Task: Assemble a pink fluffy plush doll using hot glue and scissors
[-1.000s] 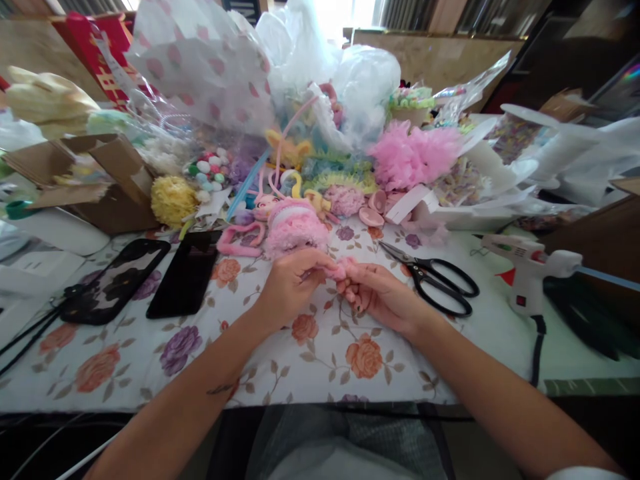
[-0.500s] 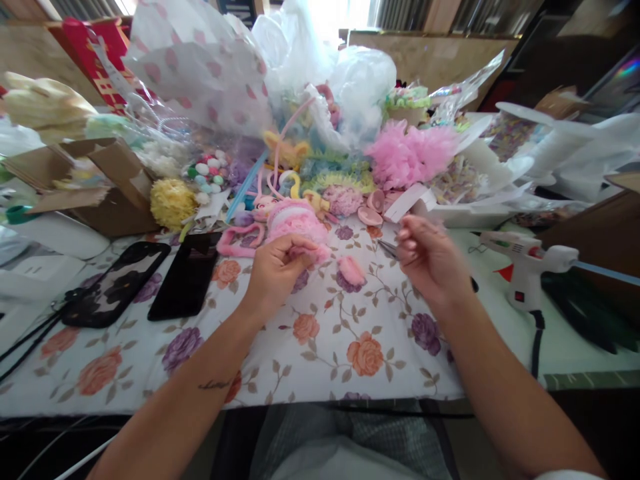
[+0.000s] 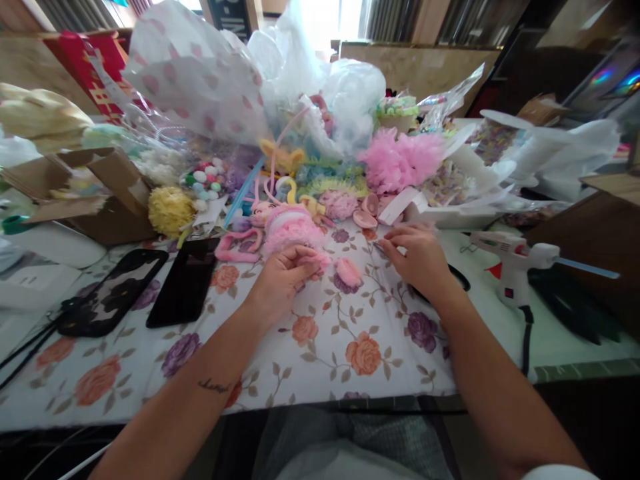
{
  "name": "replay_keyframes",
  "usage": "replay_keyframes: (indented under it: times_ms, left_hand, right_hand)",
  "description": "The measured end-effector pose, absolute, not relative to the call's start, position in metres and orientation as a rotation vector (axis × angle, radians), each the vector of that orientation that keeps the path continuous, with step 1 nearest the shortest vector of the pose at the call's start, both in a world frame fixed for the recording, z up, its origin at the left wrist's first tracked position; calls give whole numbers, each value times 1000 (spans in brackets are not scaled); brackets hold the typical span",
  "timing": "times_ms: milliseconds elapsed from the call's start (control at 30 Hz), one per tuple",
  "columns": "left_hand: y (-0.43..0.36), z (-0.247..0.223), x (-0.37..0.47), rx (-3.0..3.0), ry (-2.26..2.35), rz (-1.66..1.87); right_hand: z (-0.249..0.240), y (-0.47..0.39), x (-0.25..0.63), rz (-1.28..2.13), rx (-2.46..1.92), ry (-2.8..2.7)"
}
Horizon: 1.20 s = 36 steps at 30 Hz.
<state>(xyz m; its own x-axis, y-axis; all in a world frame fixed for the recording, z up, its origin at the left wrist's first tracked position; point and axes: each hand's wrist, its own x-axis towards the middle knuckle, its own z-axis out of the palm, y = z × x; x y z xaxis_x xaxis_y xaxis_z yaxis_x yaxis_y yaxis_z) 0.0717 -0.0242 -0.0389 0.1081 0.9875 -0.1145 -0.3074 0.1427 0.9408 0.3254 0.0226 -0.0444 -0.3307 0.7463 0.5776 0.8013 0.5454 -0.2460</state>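
Covering the whole work surface is a floral tablecloth (image 3: 320,347), and a large heap of craft supplies (image 3: 300,133) is piling up along its far edge. Lying at the left are two phones (image 3: 145,287), side by side. Resting at the right is a white glue gun (image 3: 515,257), well apart from both hands. The person's right hand (image 3: 417,257) is lying palm down over the black scissors (image 3: 457,277), covering most of them; its fingers are curling loosely, and whether they are gripping the handles cannot be told. The left hand (image 3: 283,277) is pinching narrow on a pink fluffy strip (image 3: 314,259), just in front of a pink pompom piece (image 3: 293,230). Sitting between the two hands, touching neither, is a small pink fuzzy piece (image 3: 349,271).
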Motion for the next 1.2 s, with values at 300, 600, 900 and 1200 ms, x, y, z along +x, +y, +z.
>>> replay_keyframes:
  times_ms: [300,600,900,1200]
  left_hand:
    - [-27,-46,76,882,922,1132]
    - [-29,-46,77,961,913,1055]
    - [-30,-42,78,870,884,1035]
    - [-32,-37,78,781,793,975]
  right_hand:
    - [-29,-12,282,142,-932,-2008]
    - [-31,-21,269,155,-717,-2074]
    - [-30,-25,266,94,-639,-1990]
    - [-33,-25,266,403,-692,-1972]
